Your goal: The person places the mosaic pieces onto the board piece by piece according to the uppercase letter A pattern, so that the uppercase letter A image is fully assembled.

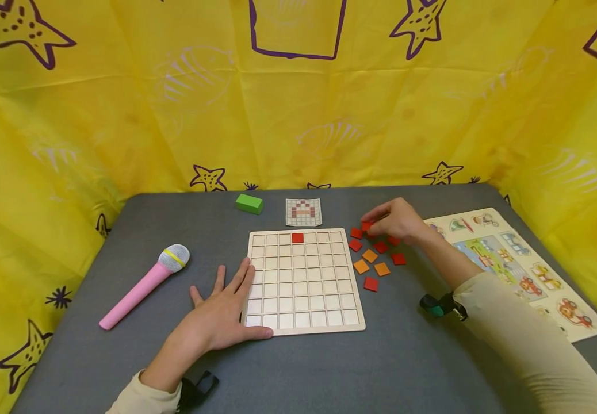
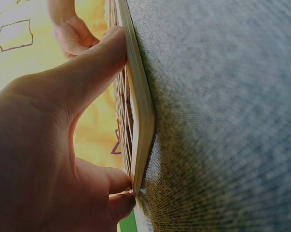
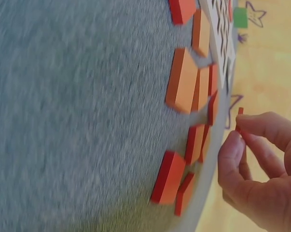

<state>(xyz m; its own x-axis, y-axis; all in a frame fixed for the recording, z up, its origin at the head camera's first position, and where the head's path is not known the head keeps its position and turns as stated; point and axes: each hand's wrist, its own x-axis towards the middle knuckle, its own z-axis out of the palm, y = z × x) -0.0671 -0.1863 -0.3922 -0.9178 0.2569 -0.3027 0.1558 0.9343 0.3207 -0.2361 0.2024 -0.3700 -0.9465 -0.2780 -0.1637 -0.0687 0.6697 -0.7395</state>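
At two o'clock from the middle of the grid board [image 1: 301,288], we find the right hand [image 1: 401,221] with its thumb and forefinger drawn narrow, pinching a red tile [image 3: 241,111] at the tips. We place that tile just outside the board's upper right corner.

We judge the deciding relation to be tile to board: from the pinched tile, the board's middle lies toward eight o'clock. The one tile seated, a red one [image 1: 297,237] in the centre cell of the top row, lies at nine o'clock. The tiles on the table look square, so we record no long axis to govern the turn. The right wrist view shows the pinched one as a thin sliver; we cannot tell which way its face is turned.

We note the left hand [image 1: 221,319] at the board's eight o'clock, fingers spread wide against the left edge and thumb at the lower edge. It is the nearer hand to the empty cells but carries no tile.

Toward six o'clock from the pinched tile lie loose red tiles [image 1: 380,246] and orange tiles [image 1: 370,256]. At the board's twelve o'clock we log a pattern card [image 1: 303,212].
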